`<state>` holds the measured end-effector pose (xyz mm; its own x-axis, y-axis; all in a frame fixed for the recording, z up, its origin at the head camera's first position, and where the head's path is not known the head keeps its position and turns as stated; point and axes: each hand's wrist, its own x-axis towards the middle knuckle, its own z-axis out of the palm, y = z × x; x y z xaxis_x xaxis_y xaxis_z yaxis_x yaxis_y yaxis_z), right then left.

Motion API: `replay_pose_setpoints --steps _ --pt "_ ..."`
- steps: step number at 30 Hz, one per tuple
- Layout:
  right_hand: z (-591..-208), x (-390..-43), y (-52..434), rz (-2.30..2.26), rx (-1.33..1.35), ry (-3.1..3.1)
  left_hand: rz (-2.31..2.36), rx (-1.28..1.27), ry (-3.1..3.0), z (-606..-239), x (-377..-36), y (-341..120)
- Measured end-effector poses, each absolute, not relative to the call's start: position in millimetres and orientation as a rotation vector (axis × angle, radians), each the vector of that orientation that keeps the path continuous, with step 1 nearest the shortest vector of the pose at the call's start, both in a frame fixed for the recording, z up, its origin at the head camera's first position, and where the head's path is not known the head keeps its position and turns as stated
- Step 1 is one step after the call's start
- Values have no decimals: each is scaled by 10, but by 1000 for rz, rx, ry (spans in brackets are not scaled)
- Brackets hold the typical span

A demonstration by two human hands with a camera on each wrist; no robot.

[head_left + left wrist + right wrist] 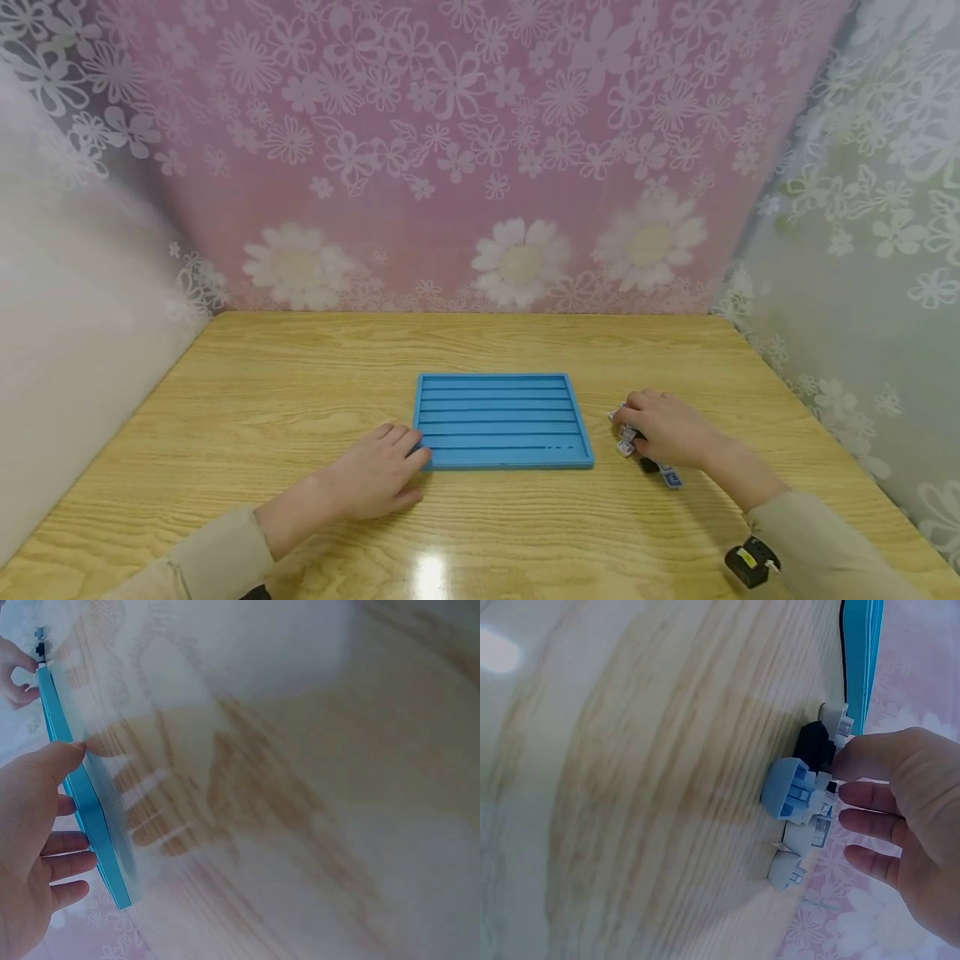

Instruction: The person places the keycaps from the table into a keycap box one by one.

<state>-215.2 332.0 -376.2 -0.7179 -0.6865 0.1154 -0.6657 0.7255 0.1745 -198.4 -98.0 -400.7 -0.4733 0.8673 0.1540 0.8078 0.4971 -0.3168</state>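
A blue tray [495, 427] with long parallel grooves lies flat on the wooden table. My left hand [378, 473] rests at its near left corner, fingertips over the rim and thumb apart from it. That hand's fingers look fairly straight in the left wrist view. Right of the tray, my right hand [670, 429] reaches down over a small heap of keycaps. Among them are a black keycap [814, 744], a light blue keycap [786, 789] and white keycaps [784, 870]. My right thumb is against the black one, with a gap to the index finger. The hand partly hides the heap.
The wooden table [300, 358] meets a pink flowered backdrop [450, 167] at its far edge, with pale sheets at both sides. A small black device [752, 562] is at my right sleeve. Light glares near the table's front.
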Motion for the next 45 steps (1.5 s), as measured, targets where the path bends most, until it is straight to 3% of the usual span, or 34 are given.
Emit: replay_pose_setpoints --steps 37,45 --pt "-3828 -2232 3256 3 1196 -2705 255 -1430 -2473 -4030 -1991 -988" --pt "-3720 -2252 3135 109 1047 -2823 243 -1421 -2450 -4031 -2015 -988"
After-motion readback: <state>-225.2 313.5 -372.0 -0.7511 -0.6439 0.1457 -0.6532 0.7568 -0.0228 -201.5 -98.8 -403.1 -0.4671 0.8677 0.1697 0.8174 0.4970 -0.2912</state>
